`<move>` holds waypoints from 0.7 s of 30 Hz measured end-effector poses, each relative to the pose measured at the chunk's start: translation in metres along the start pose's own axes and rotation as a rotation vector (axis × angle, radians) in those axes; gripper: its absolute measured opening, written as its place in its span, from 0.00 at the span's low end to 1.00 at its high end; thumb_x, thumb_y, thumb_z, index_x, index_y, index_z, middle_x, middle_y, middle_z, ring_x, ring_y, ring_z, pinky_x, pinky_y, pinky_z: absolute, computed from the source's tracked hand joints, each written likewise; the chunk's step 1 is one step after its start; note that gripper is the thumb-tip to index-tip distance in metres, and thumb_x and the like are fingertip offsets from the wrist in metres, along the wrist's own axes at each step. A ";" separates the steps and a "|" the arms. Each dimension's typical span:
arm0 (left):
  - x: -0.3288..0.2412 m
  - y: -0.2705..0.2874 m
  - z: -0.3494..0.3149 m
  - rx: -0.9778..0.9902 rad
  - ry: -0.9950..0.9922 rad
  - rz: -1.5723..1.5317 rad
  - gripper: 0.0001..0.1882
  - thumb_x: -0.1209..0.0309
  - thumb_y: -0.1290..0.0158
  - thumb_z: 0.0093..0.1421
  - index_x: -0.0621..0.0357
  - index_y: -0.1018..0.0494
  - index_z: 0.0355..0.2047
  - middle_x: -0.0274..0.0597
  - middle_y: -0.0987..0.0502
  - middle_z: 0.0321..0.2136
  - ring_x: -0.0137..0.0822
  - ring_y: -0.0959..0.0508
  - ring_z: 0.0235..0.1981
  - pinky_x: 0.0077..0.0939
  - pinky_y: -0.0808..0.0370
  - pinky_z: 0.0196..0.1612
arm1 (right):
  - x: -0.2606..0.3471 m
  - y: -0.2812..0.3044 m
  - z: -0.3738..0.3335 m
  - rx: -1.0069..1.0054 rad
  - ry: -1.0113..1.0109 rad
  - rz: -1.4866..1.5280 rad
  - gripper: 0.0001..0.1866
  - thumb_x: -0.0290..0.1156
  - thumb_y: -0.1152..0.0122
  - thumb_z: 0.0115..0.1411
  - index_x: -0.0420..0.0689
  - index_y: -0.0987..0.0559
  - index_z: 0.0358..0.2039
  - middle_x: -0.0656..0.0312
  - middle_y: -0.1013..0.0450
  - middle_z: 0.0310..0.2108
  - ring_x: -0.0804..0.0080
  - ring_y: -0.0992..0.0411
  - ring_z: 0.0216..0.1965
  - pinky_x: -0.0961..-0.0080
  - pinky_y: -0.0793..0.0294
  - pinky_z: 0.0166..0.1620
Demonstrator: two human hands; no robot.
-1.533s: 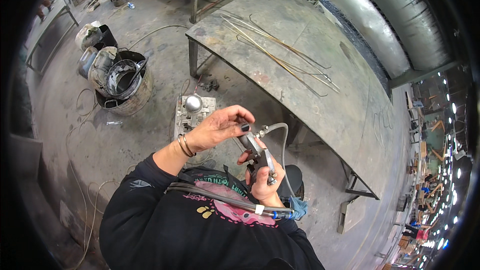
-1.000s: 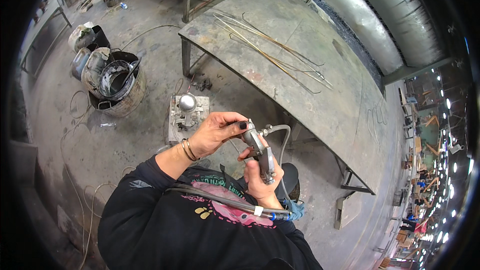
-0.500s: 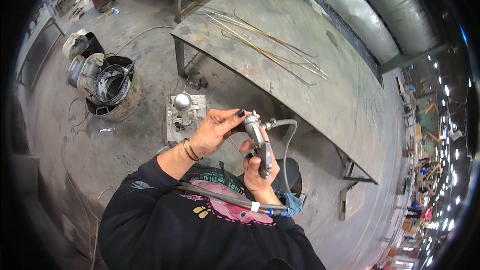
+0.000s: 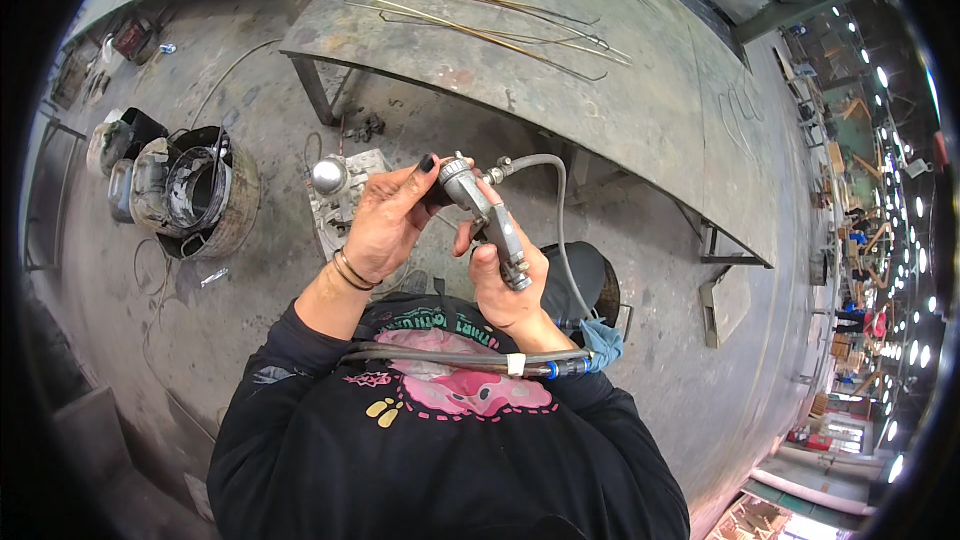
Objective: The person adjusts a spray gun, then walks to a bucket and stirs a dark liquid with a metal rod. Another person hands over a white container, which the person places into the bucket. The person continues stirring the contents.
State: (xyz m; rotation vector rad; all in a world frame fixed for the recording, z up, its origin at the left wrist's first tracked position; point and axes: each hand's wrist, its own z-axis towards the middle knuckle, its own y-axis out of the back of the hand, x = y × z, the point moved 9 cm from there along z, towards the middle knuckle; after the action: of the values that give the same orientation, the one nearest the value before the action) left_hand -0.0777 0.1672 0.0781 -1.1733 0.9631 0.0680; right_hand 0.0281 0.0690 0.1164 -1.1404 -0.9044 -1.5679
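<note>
A grey metal spray gun (image 4: 492,222) is held up in front of my chest. My right hand (image 4: 512,285) wraps round its body and handle, the thumb lying along the near side. My left hand (image 4: 385,225) is closed at the gun's ringed front end, thumb and fingers against it; the tip of one digit looks black. Part of the left fingers is hidden behind the gun. A grey hose (image 4: 560,215) leaves a fitting on the gun's side and curves down past my right forearm.
Several thin bent metal rods (image 4: 480,25) lie on the large metal table (image 4: 640,90) ahead. A machine with a round silver cap (image 4: 329,176) stands beyond my left hand. Dirty buckets (image 4: 240,190) are at the left. Another hose (image 4: 400,351) with blue fittings crosses my front.
The view has shifted, so the table and buckets sit elsewhere in the picture. Both hands stay on the spray gun, which leans a little more.
</note>
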 end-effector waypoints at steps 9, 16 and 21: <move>0.020 -0.005 0.000 0.040 0.149 -0.003 0.27 0.55 0.53 0.76 0.64 0.28 0.62 0.53 0.24 0.60 0.41 0.18 0.45 0.36 0.20 0.51 | -0.004 0.007 -0.010 -0.029 -0.127 0.243 0.39 0.51 0.42 0.72 0.33 0.36 0.71 0.57 0.24 0.37 0.71 0.24 0.40 0.80 0.28 0.39; 0.024 -0.043 0.004 0.345 0.158 -0.376 0.32 0.56 0.48 0.73 0.61 0.39 0.69 0.48 0.29 0.63 0.45 0.23 0.58 0.33 0.17 0.40 | -0.008 0.013 -0.015 -0.040 -0.236 0.308 0.56 0.73 0.49 0.62 0.36 0.44 0.73 0.57 0.27 0.33 0.67 0.23 0.35 0.86 0.36 0.18; 0.031 -0.047 0.007 0.293 0.179 -0.371 0.30 0.57 0.45 0.71 0.61 0.35 0.66 0.47 0.26 0.61 0.42 0.22 0.56 0.32 0.17 0.38 | -0.011 0.021 -0.017 -0.102 -0.262 0.303 0.57 0.77 0.53 0.60 0.39 0.42 0.72 0.59 0.27 0.34 0.68 0.24 0.35 0.85 0.36 0.18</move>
State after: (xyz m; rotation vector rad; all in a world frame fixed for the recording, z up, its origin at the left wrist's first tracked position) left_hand -0.0307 0.1398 0.0928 -1.0783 0.8614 -0.4679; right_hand 0.0449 0.0513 0.1016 -1.5058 -0.7817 -1.2481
